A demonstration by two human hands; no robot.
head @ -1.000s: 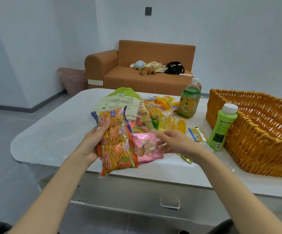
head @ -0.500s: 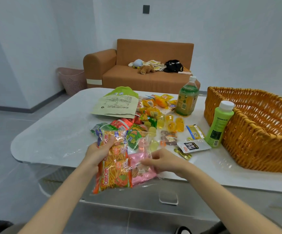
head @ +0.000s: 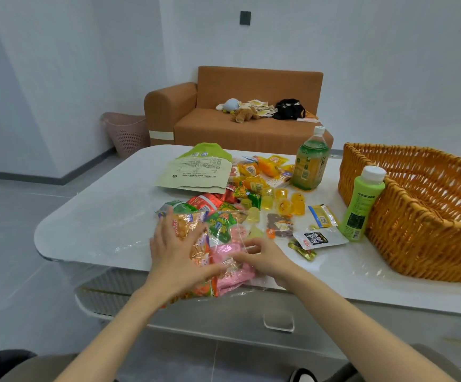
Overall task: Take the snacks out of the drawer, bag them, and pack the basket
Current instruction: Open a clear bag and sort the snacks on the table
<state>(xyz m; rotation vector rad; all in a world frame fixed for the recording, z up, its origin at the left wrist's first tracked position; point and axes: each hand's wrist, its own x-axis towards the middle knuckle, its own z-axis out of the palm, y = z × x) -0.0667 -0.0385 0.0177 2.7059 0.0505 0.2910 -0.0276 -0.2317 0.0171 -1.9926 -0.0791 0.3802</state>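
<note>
A clear plastic bag (head: 225,224) lies at the white table's front edge, part of it hanging over. Inside are an orange stick-snack packet (head: 185,224), a pink packet (head: 232,274) and a green one. My left hand (head: 178,255) rests flat on the orange packet with fingers spread. To its right, my right hand (head: 263,259) pinches the bag's plastic beside the pink packet. Loose snacks lie behind the bag: yellow jelly cups (head: 284,204), a white sachet (head: 319,238) and a large beige-green packet (head: 197,173). The wicker basket (head: 416,244) stands at the right.
A light-green bottle (head: 361,205) stands against the basket's left wall and a tea bottle (head: 310,164) stands behind the snacks. The drawer with a clear handle (head: 279,323) under the table's front edge is shut. An orange sofa (head: 251,119) lies beyond.
The bag of snacks came down from mid-air onto the table's front edge. My left hand let go of its grip and now lies flat on it.
</note>
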